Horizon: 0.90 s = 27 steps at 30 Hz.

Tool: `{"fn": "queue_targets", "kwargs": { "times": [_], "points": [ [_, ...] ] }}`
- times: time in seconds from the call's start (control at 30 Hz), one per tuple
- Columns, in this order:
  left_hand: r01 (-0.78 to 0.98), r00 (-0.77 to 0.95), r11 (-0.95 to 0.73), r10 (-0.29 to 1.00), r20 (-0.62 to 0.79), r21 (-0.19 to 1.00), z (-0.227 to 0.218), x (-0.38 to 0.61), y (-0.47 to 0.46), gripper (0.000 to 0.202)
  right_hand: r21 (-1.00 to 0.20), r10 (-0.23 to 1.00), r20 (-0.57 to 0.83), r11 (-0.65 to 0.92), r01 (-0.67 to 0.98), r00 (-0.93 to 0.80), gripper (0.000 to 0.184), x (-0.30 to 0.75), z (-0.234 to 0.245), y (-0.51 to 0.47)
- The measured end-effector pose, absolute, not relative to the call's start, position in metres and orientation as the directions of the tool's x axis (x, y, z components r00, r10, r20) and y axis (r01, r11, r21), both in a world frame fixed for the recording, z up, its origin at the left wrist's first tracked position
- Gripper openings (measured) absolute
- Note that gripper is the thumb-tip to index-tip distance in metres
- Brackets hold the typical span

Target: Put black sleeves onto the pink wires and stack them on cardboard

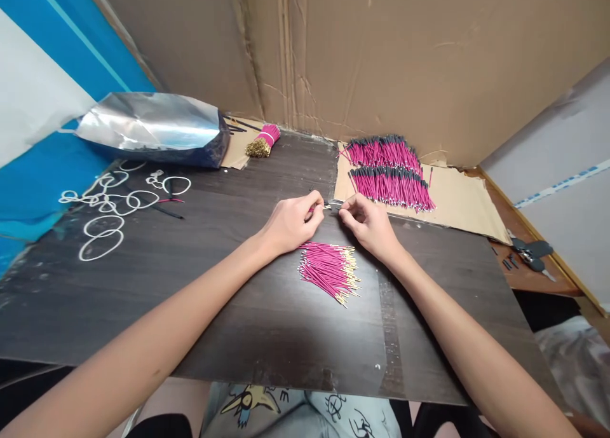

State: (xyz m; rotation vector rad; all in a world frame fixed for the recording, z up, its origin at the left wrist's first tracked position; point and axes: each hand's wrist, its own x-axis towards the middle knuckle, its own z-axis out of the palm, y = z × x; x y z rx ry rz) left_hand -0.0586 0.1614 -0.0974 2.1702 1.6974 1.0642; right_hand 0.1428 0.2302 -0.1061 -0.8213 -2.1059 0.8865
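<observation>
My left hand (290, 220) pinches one short pink wire (318, 207) by its end, fingers closed. My right hand (368, 223) is pinched shut just to its right, holding a small dark piece (334, 205) at the wire's metal tip. Both hands hover over a dark wooden board (190, 285). A loose pile of pink wires with gold tips (330, 270) lies on the board right below my hands. Beyond my right hand, two rows of pink wires with black ends (388, 171) lie on a cardboard sheet (462, 203).
A tied bundle of pink wires (264, 140) lies at the back. A silver foil bag (152, 130) sits at the back left, with white rings (114, 203) spread in front of it. Cardboard walls (381, 56) close the back. Small dark tools (528, 253) lie at the right.
</observation>
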Motion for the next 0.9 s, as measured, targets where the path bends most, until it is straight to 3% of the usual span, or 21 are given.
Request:
{"fn": "queue_targets", "kwargs": {
  "times": [0.23,0.47,0.9],
  "points": [
    [0.771,0.109,-0.314,0.922,0.372,0.554,-0.0966,-0.0604,0.1600,0.015,-0.809,0.776,0.381,0.543,0.225,-0.503,0.007,0.1446,-0.1024,0.2259],
    [0.770,0.148,-0.313,0.935,0.321,0.556,-0.0936,-0.0616,0.1577,0.024,-0.717,0.680,0.434,0.658,0.230,-0.591,0.014,0.1459,-0.1020,0.2219],
    [0.778,0.176,-0.326,0.934,0.312,0.537,-0.0947,-0.0621,0.1567,0.024,-0.762,0.723,0.369,0.595,0.255,-0.585,0.014,0.1452,-0.1001,0.2214]
  ]
}}
